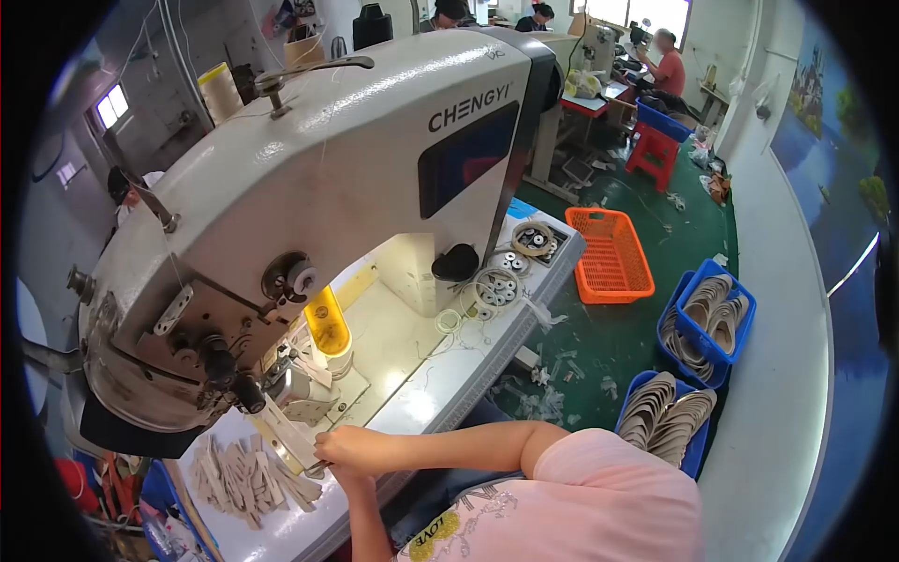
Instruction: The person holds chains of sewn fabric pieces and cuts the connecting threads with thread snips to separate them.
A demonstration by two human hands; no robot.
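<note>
A sewing workshop — sewing machine (356, 155); thread cone (220, 96); blue baskets (700, 335) of stacked pieces (653, 409); scrap-littered floor (611, 330)

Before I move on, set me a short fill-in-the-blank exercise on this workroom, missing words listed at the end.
1. The lettering above the dark panel on the sewing machine reads ____.
2. In the picture, the pale strips on the table lie to the ____ of the person's right hand.
3. The baskets holding stacked curved pieces are coloured ____.
4. The stool is coloured ____.

Missing words: CHENGYI; left; blue; red.
</note>
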